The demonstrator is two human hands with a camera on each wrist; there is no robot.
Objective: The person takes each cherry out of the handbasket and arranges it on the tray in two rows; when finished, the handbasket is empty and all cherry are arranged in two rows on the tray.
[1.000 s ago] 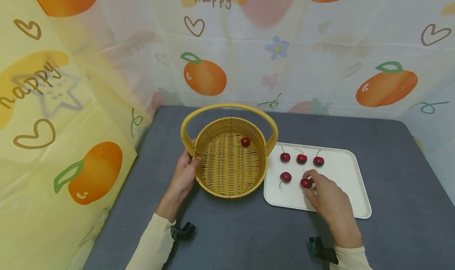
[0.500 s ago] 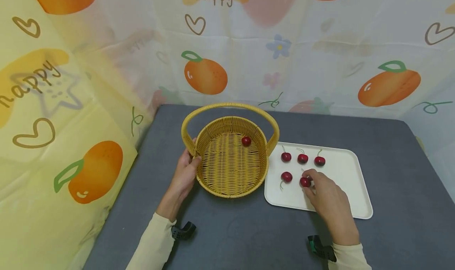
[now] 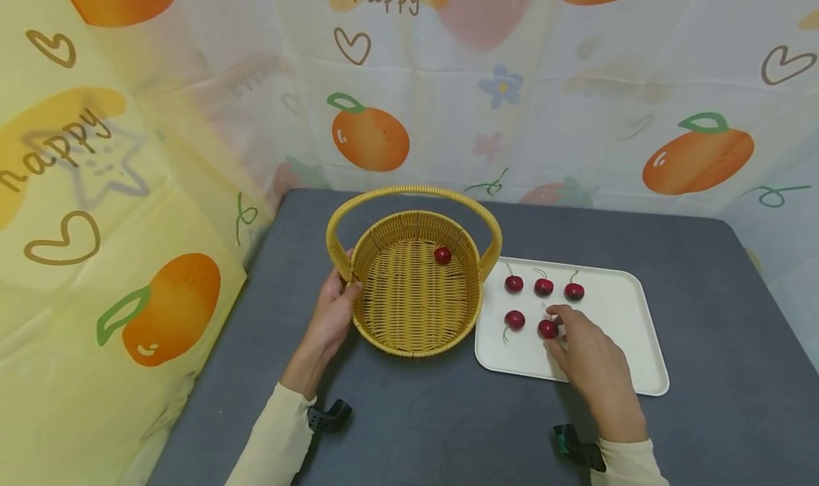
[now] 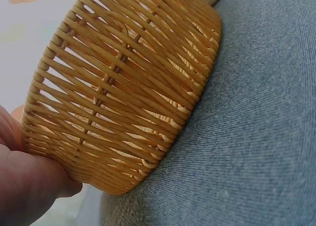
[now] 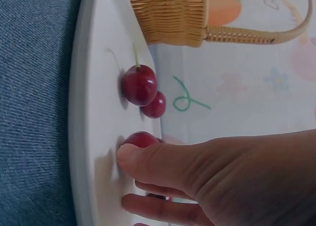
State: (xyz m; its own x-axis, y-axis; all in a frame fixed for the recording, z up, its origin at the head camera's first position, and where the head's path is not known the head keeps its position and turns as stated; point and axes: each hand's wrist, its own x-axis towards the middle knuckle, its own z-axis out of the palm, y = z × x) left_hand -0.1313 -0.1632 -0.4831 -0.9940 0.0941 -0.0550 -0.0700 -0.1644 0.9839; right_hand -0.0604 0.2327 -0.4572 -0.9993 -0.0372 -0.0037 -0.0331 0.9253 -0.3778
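My left hand [image 3: 333,310] grips the left side of a yellow wicker basket [image 3: 358,333] at its rim, by the foot of the handle, thumb on the near side. In the left wrist view the woven wall [image 4: 118,88] fills much of the picture beside my thumb. One dark red cherry [image 3: 442,256] lies inside, towards the back right. Over a white tray [image 3: 614,330], my right hand [image 3: 595,358] pinches a cherry [image 3: 547,329] between thumb and fingers; it is low, at or just over the tray surface. In the right wrist view the thumb partly covers that cherry [image 5: 141,138].
Several other stemmed cherries lie on the tray, among them a front-left one [image 3: 515,320] and a back-row one [image 3: 544,287]. The tray's left edge meets the basket's right side. A fruit-print cloth [image 3: 448,116] hangs behind the grey table [image 3: 409,422].
The cherry at my right fingertips has shifted very slightly left along with the hand. My left hand and the basket have stayed in place.
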